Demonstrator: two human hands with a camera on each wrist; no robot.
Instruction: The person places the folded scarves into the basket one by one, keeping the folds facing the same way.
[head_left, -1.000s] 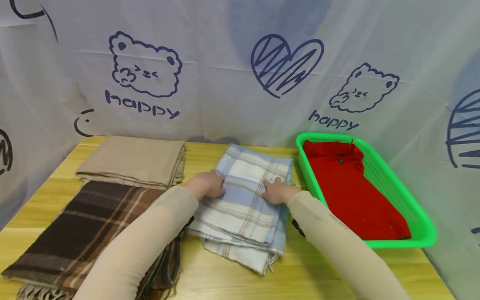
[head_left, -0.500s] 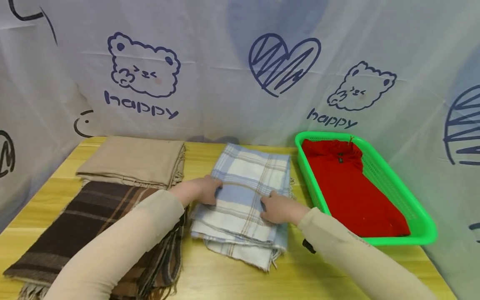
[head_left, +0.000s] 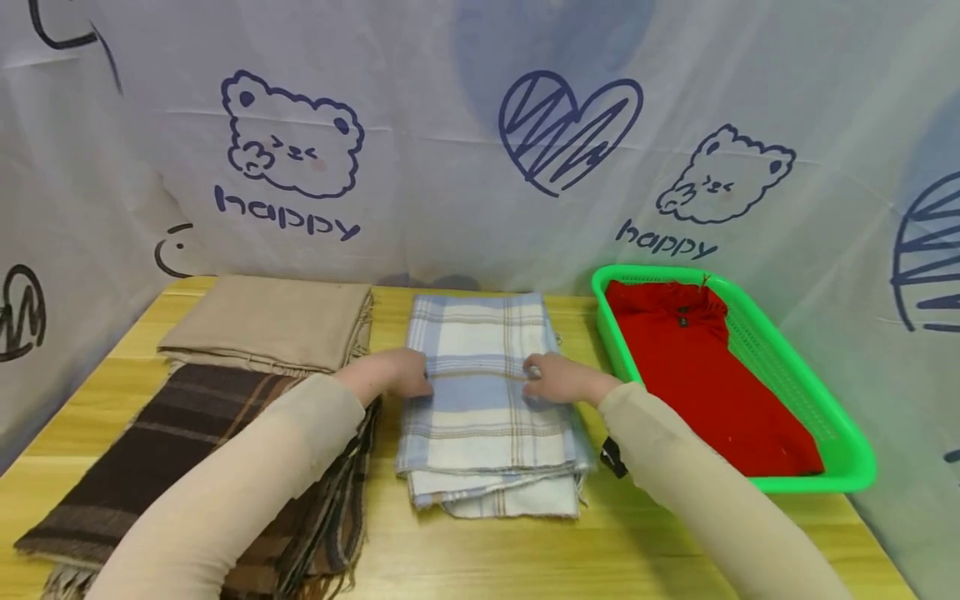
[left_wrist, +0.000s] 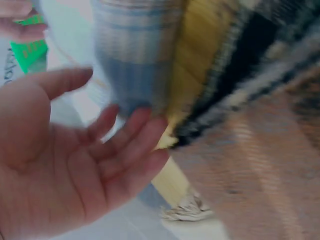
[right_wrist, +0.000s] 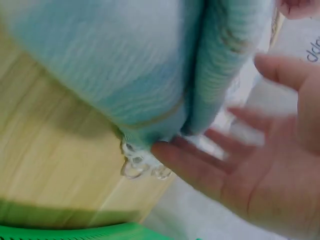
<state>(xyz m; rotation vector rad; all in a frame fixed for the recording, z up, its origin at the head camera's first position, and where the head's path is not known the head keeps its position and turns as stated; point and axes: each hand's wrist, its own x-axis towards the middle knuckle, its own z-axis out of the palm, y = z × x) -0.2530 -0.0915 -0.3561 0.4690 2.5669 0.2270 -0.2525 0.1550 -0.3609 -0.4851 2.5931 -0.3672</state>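
Against or just beside the left edge of the blue-and-white plaid cloth (head_left: 472, 396), the left hand (head_left: 405, 372), thumb parted from loosely bent fingers and gripping nothing. In the middle, the plaid cloth itself, folded and lying on the table (head_left: 465, 558), turned from an earlier slant to sit nearly parallel with the back edge, with layers less fanned at the near end (a few peeking out unevenly all the same). By judgement, squarer and tidier for the turn, though short of neat at the near end. At the right edge of the plaid cloth, the right hand (head_left: 558, 377), fingers extended, thumb standing clear; too blurred to tell how firm the contact. Then the surroundings: left of the plaid cloth and nearer, a fringed brown cloth (head_left: 168, 433), partly hidden by a sleeve (head_left: 277, 467); left and farther back, a folded beige cloth (head_left: 270, 321). Under the plaid cloth, yellowish wood grain; behind, a pale hanging sheet (head_left: 427, 108) printed with bears, hearts and "happy". Right of the plaid cloth, apart from it, a green basket (head_left: 810, 484) with a red cloth (head_left: 697, 392) inside.
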